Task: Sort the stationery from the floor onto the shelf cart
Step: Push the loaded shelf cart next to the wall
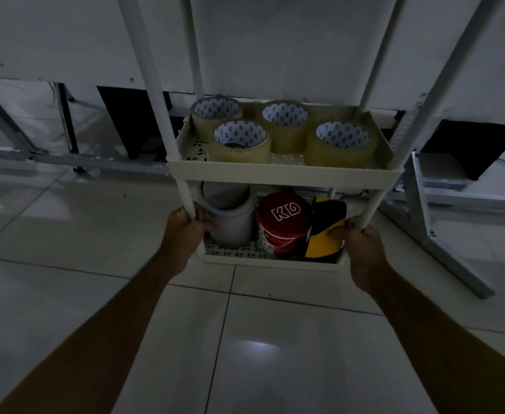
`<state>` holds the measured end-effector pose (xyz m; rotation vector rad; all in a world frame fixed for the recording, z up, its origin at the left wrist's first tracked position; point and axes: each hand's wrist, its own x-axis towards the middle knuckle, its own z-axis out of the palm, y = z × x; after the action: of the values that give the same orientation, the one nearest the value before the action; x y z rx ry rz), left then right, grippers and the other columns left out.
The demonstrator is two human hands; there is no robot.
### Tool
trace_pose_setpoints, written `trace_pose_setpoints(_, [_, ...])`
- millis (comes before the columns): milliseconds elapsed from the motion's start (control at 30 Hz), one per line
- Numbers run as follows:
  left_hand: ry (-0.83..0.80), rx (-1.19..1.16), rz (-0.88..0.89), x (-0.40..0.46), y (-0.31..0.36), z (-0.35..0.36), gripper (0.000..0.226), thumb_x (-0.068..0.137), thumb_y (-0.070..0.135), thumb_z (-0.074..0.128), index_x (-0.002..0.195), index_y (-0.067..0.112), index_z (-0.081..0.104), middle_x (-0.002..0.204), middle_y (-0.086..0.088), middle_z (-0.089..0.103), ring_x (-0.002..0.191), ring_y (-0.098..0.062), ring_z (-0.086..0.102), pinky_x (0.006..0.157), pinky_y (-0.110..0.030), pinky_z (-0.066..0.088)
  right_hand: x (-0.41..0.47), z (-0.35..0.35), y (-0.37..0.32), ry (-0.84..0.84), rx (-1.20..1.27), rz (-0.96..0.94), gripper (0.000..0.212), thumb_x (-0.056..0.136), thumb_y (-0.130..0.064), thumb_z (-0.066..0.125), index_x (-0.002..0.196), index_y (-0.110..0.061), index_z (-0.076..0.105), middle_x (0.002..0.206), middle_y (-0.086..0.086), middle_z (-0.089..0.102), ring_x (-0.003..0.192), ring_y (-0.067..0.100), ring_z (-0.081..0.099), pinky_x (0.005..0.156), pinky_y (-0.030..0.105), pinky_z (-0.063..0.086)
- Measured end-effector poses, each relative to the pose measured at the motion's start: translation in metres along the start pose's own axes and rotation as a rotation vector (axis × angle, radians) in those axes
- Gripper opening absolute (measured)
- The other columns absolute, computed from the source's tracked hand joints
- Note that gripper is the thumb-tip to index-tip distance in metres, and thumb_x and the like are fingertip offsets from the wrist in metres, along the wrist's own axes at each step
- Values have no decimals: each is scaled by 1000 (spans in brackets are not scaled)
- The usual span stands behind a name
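Observation:
The white shelf cart (284, 171) stands on the tiled floor straight ahead of me. Several rolls of clear packing tape (240, 141) sit on its middle tray. On the bottom tray (269, 259) are a white tub (230, 216), a can with a red lid (282, 224) and a yellow and black tape roll (325, 231). My left hand (185, 231) grips the cart's front left post (188, 201) just above the bottom tray. My right hand (363, 249) grips the front right post (372, 207) at the same height.
Metal table legs and frames (442, 234) stand to the right and behind the cart on the left (66, 127). A white wall panel with dark openings runs behind. Glossy pale floor tiles (245, 339) lie between me and the cart. The scene is dim.

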<state>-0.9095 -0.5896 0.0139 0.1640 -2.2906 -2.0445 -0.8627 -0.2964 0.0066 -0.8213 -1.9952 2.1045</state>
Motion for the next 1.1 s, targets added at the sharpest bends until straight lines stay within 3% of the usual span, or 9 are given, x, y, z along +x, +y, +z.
trace_pose_setpoints(200, [67, -81, -101, 17, -5, 6, 43, 71, -18, 46, 42, 14, 39, 49, -5, 38, 49, -18, 35, 54, -27, 28, 10, 4, 0, 66, -10, -9, 24, 68, 3, 47, 53, -13, 39, 57, 3, 39, 56, 15, 39, 53, 28, 34])
trace_pose_setpoints(300, [24, -116, -123, 26, -6, 5, 56, 72, -17, 41, 30, 21, 41, 37, 0, 42, 39, -13, 36, 54, -29, 30, 17, 4, 1, 79, -62, 1, 29, 69, 3, 46, 48, -14, 36, 49, 2, 36, 49, 16, 35, 51, 27, 30])
trace_pose_setpoints(400, [-12, -106, -120, 29, -9, 5, 61, 75, -20, 38, 30, 21, 40, 34, 2, 41, 34, -10, 35, 46, -23, 28, 22, 1, 3, 63, -93, -16, 34, 72, 4, 45, 45, -14, 36, 46, 1, 35, 46, 14, 34, 49, 27, 28])
trace_pose_setpoints(600, [13, -43, -76, 18, -13, 2, 44, 74, -19, 53, 48, 11, 37, 44, 1, 38, 49, -17, 38, 54, -27, 33, 11, 3, 7, 70, -48, -54, 28, 65, 7, 48, 53, -15, 37, 54, 1, 37, 56, 17, 38, 53, 28, 32])
trace_pose_setpoints(733, [-22, -9, -14, -1, -9, 0, 24, 77, -11, 64, 75, 11, 54, 76, -14, 57, 76, -28, 55, 75, -44, 48, -2, 0, 9, 86, -137, -139, 28, 72, -1, 60, 87, -21, 47, 78, 3, 51, 69, 18, 50, 59, 30, 40])
trace_pose_setpoints(800, [-60, 6, -7, -13, -4, -2, 30, 74, 7, 72, 94, 24, 58, 94, -14, 64, 92, -29, 60, 87, -43, 50, -10, -3, 8, 66, -222, -158, 35, 79, -6, 65, 101, -23, 44, 87, 4, 55, 74, 17, 55, 57, 30, 43])
trace_pose_setpoints(900, [-45, 89, 23, -24, 11, -4, 40, 78, 21, 79, 103, 37, 52, 102, 4, 64, 103, -20, 60, 88, -35, 48, -23, -6, 3, 5, -305, -143, 40, 82, -10, 68, 104, -24, 38, 89, 0, 53, 74, 14, 56, 55, 28, 45])
trace_pose_setpoints(967, [-38, 122, 55, -32, 23, -6, 40, 80, 23, 77, 103, 36, 48, 97, 13, 59, 103, -18, 58, 84, -31, 45, -34, -8, -3, -16, -338, -173, 37, 81, -11, 71, 98, -24, 41, 89, -2, 55, 73, 10, 54, 54, 25, 41])
trace_pose_setpoints(1100, [-69, 205, 100, -48, 51, -14, 53, 79, 25, 78, 124, 23, 51, 110, 5, 59, 105, -19, 56, 86, -31, 45, -53, -16, -26, -18, -416, -264, 32, 78, -21, 76, 101, -16, 53, 100, 7, 60, 78, 15, 56, 59, 28, 42])
